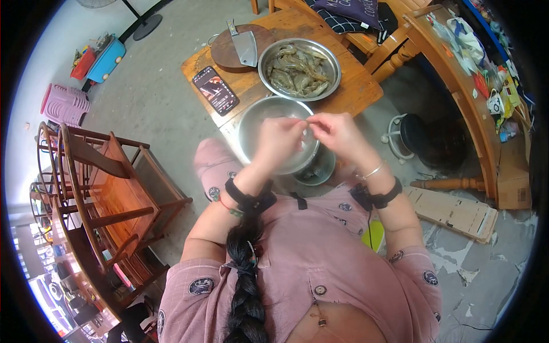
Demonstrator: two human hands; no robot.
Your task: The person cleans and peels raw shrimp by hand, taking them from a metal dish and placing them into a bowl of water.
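My left hand [280,140] and my right hand [337,132] meet above an empty-looking steel bowl [249,134] at the near edge of the table. Both are closed in a pinch, fingertips nearly touching. A small pale bit shows by the fingers, too small to name. Just beyond, a second steel bowl [336,64] holds several raw grey-green shrimp [297,71]. Partly hidden under the near bowl and my right wrist is a dark round container [317,171], its contents unclear.
On the wooden table [360,86] lie a phone [215,90] with a lit screen and a cleaver [246,48] on a round chopping board [220,52]. A wooden chair [123,200] stands left, a black-seated stool [414,134] right. Flat cardboard [452,211] lies on the floor.
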